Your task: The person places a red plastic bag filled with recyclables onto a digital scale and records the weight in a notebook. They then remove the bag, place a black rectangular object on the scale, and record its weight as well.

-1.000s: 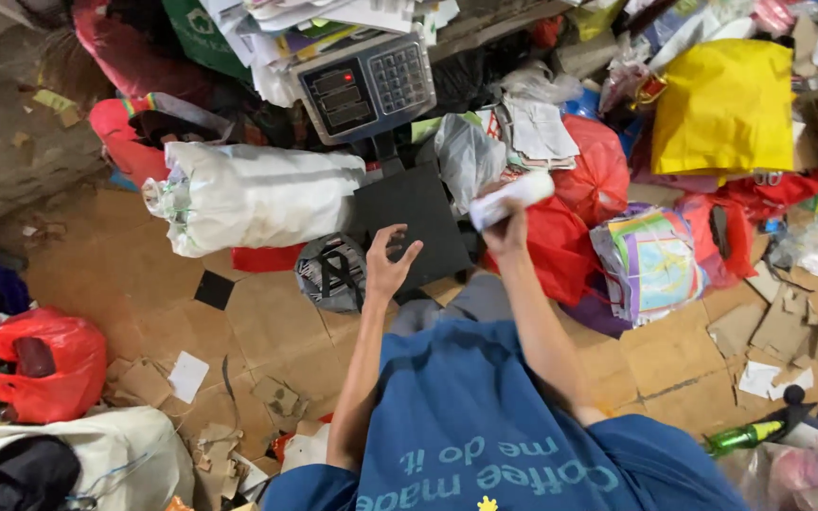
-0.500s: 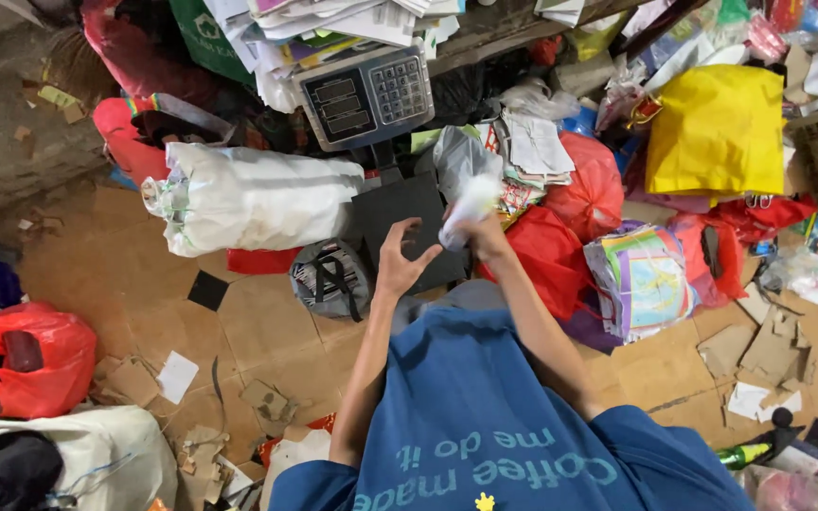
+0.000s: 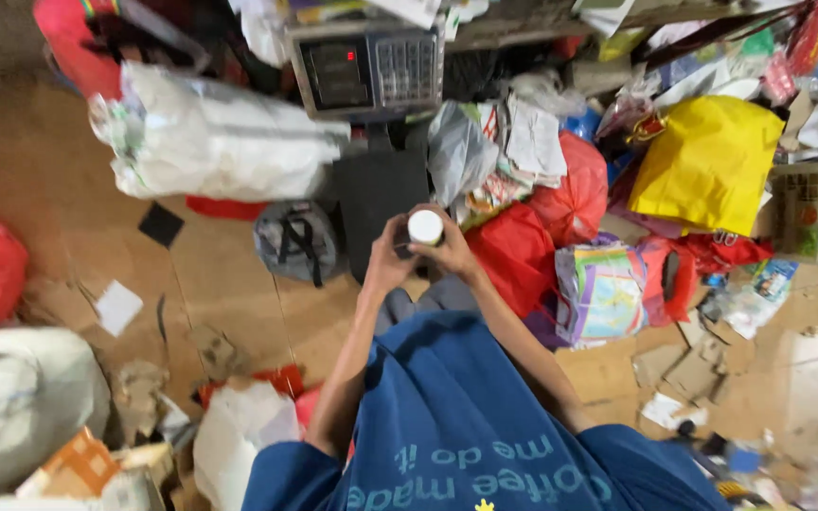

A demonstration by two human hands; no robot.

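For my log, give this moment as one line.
left hand: holding small white round container | right hand: holding it too | below: black scale platform

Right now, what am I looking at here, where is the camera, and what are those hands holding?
There is no machine here. The camera sits on a person's head and looks straight down, so you see a blue shirt and two bare arms. The left hand and the right hand together hold a small white container. Beyond them stands a weighing scale with a dark platform. On the cardboard-covered floor lie a white sack, a grey bag, red bags and a yellow bag.
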